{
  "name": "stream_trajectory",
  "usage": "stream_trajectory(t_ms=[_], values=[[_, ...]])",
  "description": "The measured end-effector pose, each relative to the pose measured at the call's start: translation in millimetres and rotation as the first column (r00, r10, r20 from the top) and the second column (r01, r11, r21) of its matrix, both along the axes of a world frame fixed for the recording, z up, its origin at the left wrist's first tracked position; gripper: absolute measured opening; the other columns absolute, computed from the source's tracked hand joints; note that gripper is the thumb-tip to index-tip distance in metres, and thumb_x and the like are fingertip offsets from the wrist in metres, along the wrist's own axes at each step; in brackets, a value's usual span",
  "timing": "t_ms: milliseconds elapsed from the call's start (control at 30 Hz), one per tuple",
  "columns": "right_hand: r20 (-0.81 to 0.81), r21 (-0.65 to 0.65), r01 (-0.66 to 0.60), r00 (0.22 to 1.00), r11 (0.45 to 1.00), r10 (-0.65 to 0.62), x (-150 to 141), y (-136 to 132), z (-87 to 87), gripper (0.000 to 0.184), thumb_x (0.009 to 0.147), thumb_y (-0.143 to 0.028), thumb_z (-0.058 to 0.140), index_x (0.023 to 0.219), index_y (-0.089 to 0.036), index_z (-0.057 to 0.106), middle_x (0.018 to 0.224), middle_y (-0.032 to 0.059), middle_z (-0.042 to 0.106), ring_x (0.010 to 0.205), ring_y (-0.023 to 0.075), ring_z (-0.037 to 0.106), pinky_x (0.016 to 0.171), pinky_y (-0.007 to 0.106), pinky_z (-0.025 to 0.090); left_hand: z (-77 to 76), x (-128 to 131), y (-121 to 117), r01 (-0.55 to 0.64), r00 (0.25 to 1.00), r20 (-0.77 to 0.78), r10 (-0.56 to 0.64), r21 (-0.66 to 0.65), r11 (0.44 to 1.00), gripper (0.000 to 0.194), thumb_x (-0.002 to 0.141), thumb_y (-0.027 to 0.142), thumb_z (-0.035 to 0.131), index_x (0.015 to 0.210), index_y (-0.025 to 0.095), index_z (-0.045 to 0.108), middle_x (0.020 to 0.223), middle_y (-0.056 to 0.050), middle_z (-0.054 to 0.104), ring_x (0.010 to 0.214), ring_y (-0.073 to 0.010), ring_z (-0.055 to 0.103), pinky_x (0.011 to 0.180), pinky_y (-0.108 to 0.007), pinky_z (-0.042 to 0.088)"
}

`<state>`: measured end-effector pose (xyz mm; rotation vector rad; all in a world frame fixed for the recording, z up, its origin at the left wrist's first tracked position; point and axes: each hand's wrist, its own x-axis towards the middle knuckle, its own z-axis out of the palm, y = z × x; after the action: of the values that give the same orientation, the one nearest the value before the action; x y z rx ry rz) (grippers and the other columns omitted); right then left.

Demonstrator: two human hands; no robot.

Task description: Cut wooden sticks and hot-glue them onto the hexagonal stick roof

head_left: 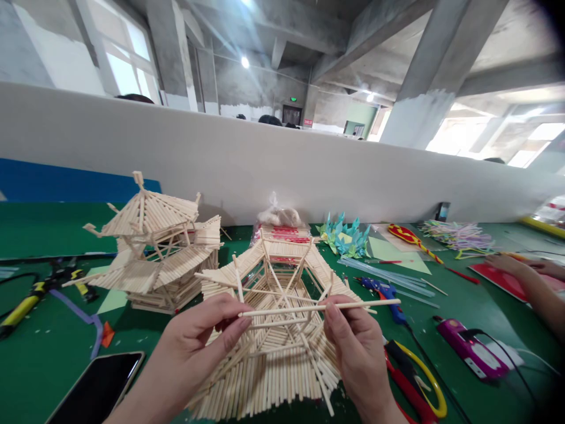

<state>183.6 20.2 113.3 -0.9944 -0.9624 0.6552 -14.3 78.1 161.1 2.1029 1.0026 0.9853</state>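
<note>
A thin wooden stick stretches level between my two hands, above an unfinished pavilion model built of such sticks. Thumb and fingers of my left hand pinch its left end. My right hand grips it farther right, and the tip pokes out beyond the fingers. Under the stick the model shows an open frame with crossed sticks, ringed by a sloping roof of close-set sticks. Parts of the model are hidden behind my hands. To the left stands a tiered stick pavilion with a pointed roof.
A phone and a yellow-black tool lie left. At right are a blue glue gun, red-and-yellow-handled pliers, clear glue sticks and a purple device with cables. Another person's hand rests on red paper. A white partition runs behind.
</note>
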Motion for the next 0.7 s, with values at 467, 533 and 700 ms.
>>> stream_trajectory(t_ms=[467, 533, 700], values=[[0.013, -0.009, -0.047, 0.999, 0.999, 0.048, 1, 0, 2.7, 0.011, 0.082, -0.029, 0.054, 0.081, -0.02, 0.06, 0.061, -0.0045, 0.045, 0.049, 0.0067, 0.037, 0.043, 0.02, 0.029, 3.5, 4, 1, -0.108, 0.994, 0.002, 0.11, 0.188, 0.976, 0.022, 0.066, 0.031, 0.066, 0.088, 0.027, 0.065, 0.091, 0.001, 0.063, 0.083, -0.0168, 0.06, 0.069, -0.019, 0.048], [0.012, -0.006, -0.048, 0.999, 0.999, 0.048, 1, -1, 2.5, 0.01, 0.082, -0.028, 0.054, 0.081, -0.02, 0.06, 0.061, -0.0048, 0.044, 0.05, 0.0068, 0.037, 0.044, 0.02, 0.029, 6.5, 3, 2, -0.061, 0.995, -0.057, 0.077, 0.242, 0.968, 0.027, 0.067, 0.033, 0.065, 0.093, 0.027, 0.064, 0.094, 0.0, 0.061, 0.086, -0.0173, 0.06, 0.069, -0.018, 0.049], [0.004, -0.006, -0.057, 0.998, 0.998, 0.057, 1, -1, 1.1, 0.01, 0.083, -0.028, 0.054, 0.08, -0.021, 0.061, 0.061, -0.0052, 0.043, 0.05, 0.006, 0.035, 0.045, 0.019, 0.029, 3.2, -9, 7, -0.036, 0.98, -0.185, 0.079, 0.228, 0.973, 0.029, 0.072, 0.035, 0.059, 0.099, 0.026, 0.06, 0.102, -0.002, 0.06, 0.092, -0.0194, 0.059, 0.059, -0.016, 0.052]])
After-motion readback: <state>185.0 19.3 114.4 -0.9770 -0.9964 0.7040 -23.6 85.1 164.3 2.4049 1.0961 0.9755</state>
